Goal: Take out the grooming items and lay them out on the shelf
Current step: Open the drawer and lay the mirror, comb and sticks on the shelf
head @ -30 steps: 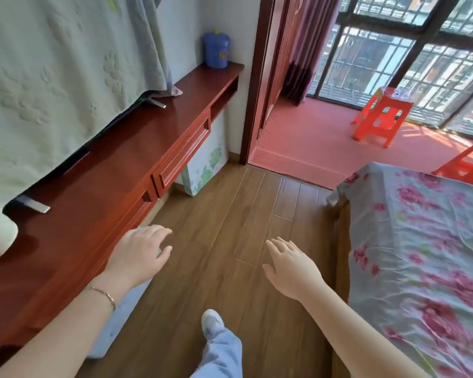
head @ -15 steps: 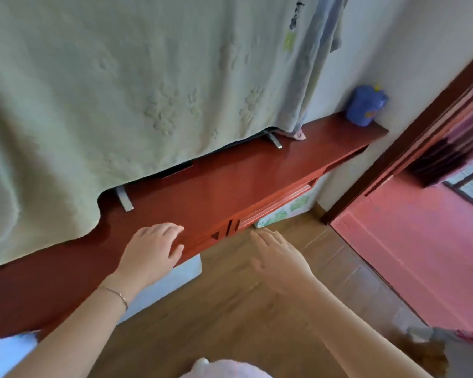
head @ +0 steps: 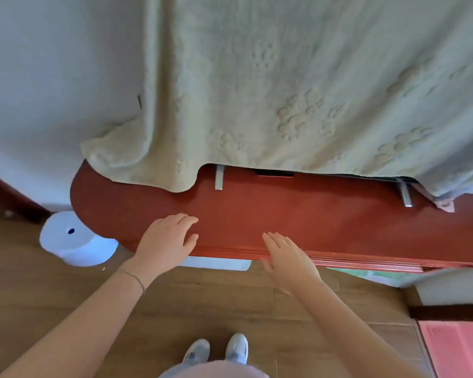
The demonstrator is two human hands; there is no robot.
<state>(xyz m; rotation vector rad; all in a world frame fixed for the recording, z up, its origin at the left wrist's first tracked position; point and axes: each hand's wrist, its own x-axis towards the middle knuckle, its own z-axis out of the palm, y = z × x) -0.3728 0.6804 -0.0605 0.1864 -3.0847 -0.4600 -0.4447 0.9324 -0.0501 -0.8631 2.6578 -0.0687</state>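
**Both Hands Poised at the Shelf's Front Edge**

While the person stands facing the wall with both shoes [head: 215,350] planted on the wooden floor [head: 52,296], two bare arms reach forward toward the red shelf [head: 298,219]. The left hand [head: 165,240] is held palm down over the front left part of the shelf, its fingers spread and relaxed, gripping nothing; a thin bracelet [head: 133,276] circles that wrist. The right hand [head: 287,259] lies across the shelf's moulded front edge, fingers straight and close together, pointing up and to the left, and it too holds nothing. Whether either palm actually touches the wood cannot be told from this angle.

The shelf runs from a rounded end at the left across to the right border of the view, and its top is glossy red-brown. A pale green blanket [head: 298,91] embossed with paw prints hangs down from above and drapes onto the back of the shelf, covering what stands there. Two silver feet [head: 219,177] stick out from beneath the blanket's hem, one near the middle and one farther right, with a dark strip [head: 275,173] showing between them.

No grooming items can be seen anywhere in view, so their place cannot be told.

On the floor just beside the shelf's rounded left end sits a white cylindrical object [head: 71,238] with a small dark dot on top. A pink surface [head: 453,347] shows at the lower right corner.
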